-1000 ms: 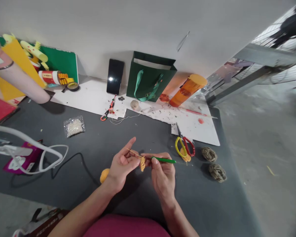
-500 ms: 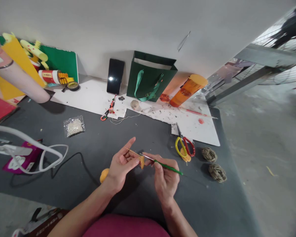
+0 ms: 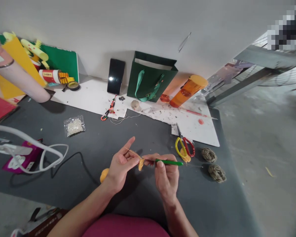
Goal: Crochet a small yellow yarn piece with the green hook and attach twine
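My left hand (image 3: 120, 166) pinches a small orange crochet piece (image 3: 140, 164) between thumb and fingers, its index finger stretched out. Orange yarn (image 3: 133, 151) runs tight from that finger to the piece. My right hand (image 3: 167, 174) is closed round the green handle of a crochet hook (image 3: 170, 162), and the hook's metal tip meets the top of the piece. Whether the tip has passed through a stitch is too small to tell. Partly hidden behind my left wrist lies an orange yarn ball (image 3: 104, 175).
Scissors (image 3: 185, 146) with yellow and red handles lie right of my hands, near two olive yarn bundles (image 3: 217, 173). A bag of white beads (image 3: 74, 126) is at left. Behind stand a phone (image 3: 115, 76), a green paper bag (image 3: 151, 77) and an orange cylinder (image 3: 188, 90).
The hook has swung from a downward slant to nearly level, and its tip has come down to the orange piece. My right hand has turned slightly; my left hand has barely moved.
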